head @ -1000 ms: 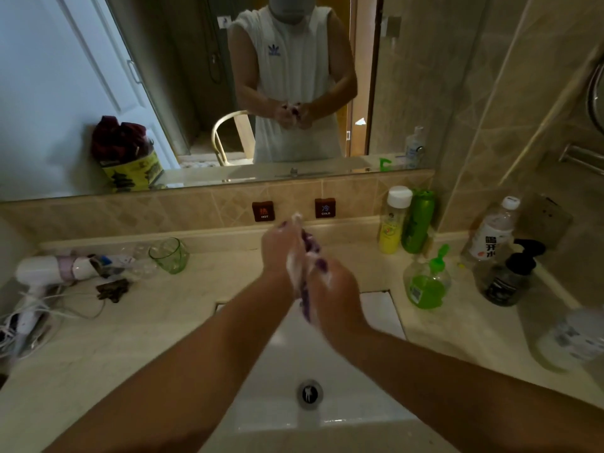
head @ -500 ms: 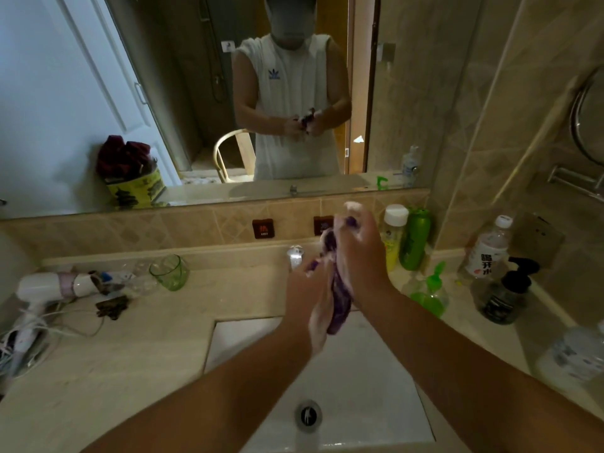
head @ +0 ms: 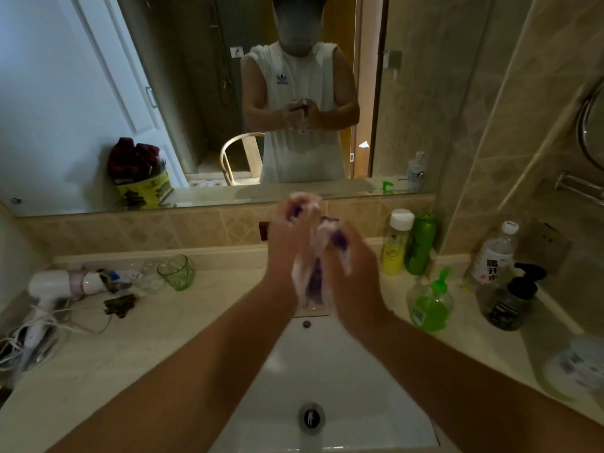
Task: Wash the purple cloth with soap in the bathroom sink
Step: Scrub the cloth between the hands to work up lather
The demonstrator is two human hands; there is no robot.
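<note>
Above the sink: two bare hands are raised over the white sink (head: 343,371), near the back edge of the counter (head: 157,338).
Cloth: the purple cloth (head: 315,282) is bunched between the palms, coated in white suds, with only dark purple patches showing.
Left grip: the left hand (head: 287,243) is clamped on the cloth, fingers curled at the top.
Right grip: the right hand (head: 351,273) is clamped on the cloth from the other side.
Tap: hidden behind the hands; I cannot tell whether water runs.
Right side of counter: a green soap pump bottle (head: 431,302) stands just beside the basin, with a yellow bottle (head: 394,246) and a green bottle (head: 420,245) at the back edge.
Left side of counter: a white hair dryer (head: 62,282) lies with its cord loose.
Risk: soapy hands may let the slick cloth slip into the basin.
Risk: hard rubbing may fling suds toward the hair dryer.
Risk: a wide right elbow could knock the pump bottle.
</note>
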